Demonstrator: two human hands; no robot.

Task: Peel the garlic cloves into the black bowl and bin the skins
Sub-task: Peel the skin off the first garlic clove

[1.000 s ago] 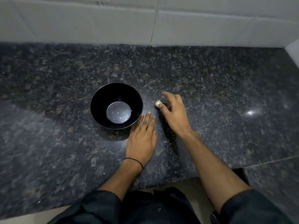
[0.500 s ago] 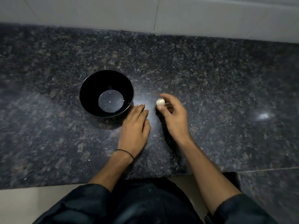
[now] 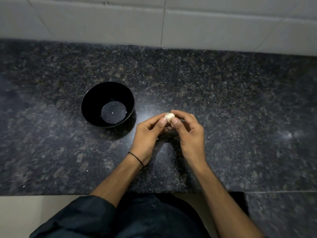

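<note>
A dark speckled stone tabletop (image 3: pixel 240 100) fills most of the view, running from side to side, with a glare spot near its middle. Behind it rises a wall (image 3: pixel 223 23) of pale grey tiles. At the near edge, the person's dark clothing (image 3: pixel 137 220) shows at the bottom, and both bare forearms reach forward over the tabletop. A black bowl (image 3: pixel 96 97) stands upright on the tabletop left of centre, with a few pale specks on its flat bottom. Just right of the bowl and apart from it, the left hand (image 3: pixel 147 134) and right hand (image 3: pixel 190 134) meet, raised above the surface. A thin black band (image 3: pixel 136 158) circles the left wrist. Between the two hands sits a small whitish garlic clove (image 3: pixel 169 115), skin on, held above the tabletop beside the bowl. Each hand's grip is clamped on it, with the thumb and fingertips of both hands pinching the clove from opposite sides.
</note>
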